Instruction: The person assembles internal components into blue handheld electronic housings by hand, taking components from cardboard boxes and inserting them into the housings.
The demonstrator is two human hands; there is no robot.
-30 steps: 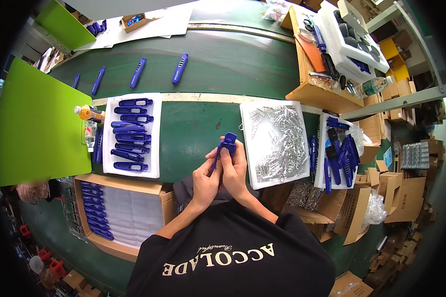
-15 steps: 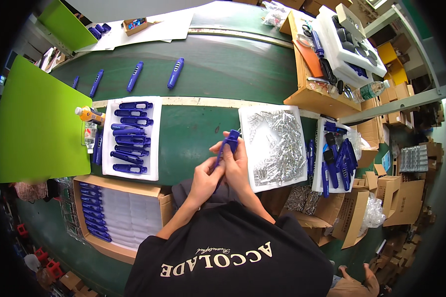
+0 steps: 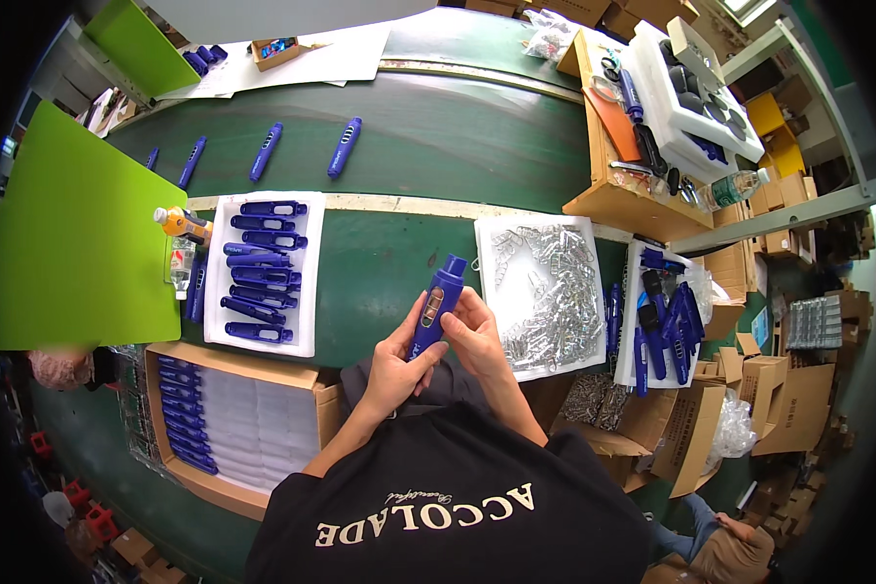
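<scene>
Both my hands hold one blue plastic handle (image 3: 439,303) upright over the green table (image 3: 380,282). My left hand (image 3: 396,365) grips its lower body from the left. My right hand (image 3: 474,337) pinches it from the right, fingertips near the slot in its side. Left of my hands a white tray (image 3: 309,270) carries several more blue handles (image 3: 257,271). To the right a second white tray (image 3: 488,243) is covered with small silver metal clips (image 3: 552,293).
A third white tray with blue parts (image 3: 664,326) lies at the right. A cardboard box (image 3: 226,417) of packed blue handles sits lower left. Blue handles (image 3: 344,147) lie on the far belt. A green board (image 3: 68,238), wooden shelf (image 3: 621,200) and cartons (image 3: 774,384) surround the table.
The blue handle went from lying across my fingers to standing upright and slightly lower between both hands, which stay closed on it.
</scene>
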